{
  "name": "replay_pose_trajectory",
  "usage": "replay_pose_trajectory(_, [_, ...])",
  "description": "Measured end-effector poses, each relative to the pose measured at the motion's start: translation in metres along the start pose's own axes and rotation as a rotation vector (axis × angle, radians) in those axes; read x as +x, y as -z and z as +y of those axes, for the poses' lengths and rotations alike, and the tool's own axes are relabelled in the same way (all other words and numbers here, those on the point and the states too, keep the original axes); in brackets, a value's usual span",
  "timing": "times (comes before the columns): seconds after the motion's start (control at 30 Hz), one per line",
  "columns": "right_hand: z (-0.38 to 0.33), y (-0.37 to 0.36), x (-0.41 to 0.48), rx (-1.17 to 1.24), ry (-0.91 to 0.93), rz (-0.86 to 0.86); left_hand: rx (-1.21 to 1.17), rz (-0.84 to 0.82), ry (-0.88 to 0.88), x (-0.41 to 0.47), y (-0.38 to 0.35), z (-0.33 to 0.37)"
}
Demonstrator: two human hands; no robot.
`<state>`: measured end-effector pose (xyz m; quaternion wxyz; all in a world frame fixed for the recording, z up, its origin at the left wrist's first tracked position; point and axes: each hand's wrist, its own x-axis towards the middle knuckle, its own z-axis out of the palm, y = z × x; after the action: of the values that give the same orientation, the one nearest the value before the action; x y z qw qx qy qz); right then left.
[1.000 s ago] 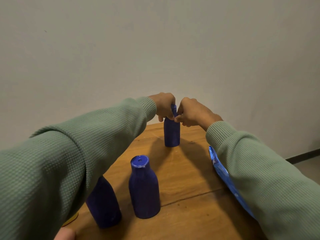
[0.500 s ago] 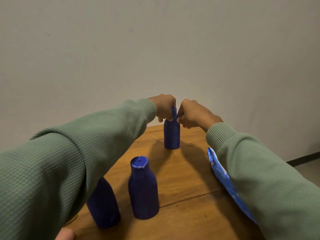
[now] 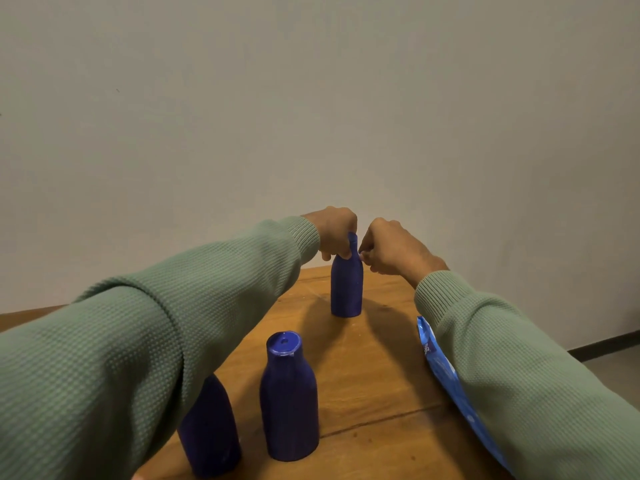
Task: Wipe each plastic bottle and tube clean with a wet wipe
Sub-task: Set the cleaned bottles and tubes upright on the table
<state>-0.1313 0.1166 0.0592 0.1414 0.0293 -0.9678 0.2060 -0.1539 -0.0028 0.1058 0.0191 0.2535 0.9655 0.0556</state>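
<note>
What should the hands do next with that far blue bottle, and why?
Probably the right hand should let go and reach over to the blue wipe packet. Both it and the left hand grip the far bottle at its neck, it stands upright on the table, and no wipe shows in either hand.

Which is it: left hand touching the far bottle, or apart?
Touching. The head view shows the left hand with fingers curled round the far bottle at its neck.

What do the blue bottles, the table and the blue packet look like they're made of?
Blue bottles: probably matte plastic, dull even colour. Table: wood, brown, visible grain and plank seam. Blue packet: seemingly glossy plastic film, shiny, printed.
</note>
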Motion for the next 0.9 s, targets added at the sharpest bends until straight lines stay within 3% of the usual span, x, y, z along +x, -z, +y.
replay_pose_trajectory(0.47, [-0.009, 0.033, -0.018, 0.066, -0.046, 0.030, 0.007, 0.040, 0.053, -0.034, 0.038, -0.005])
replay_pose_trajectory(0.73, [-0.056, 0.084, -0.063, 0.194, 0.015, -0.227, 0.072, -0.123, 0.041, -0.123, 0.082, -0.009])
replay_pose_trajectory(0.9, [-0.081, 0.093, -0.098, 0.136, 0.132, -0.501, 0.064, -0.271, 0.035, -0.164, 0.076, -0.008])
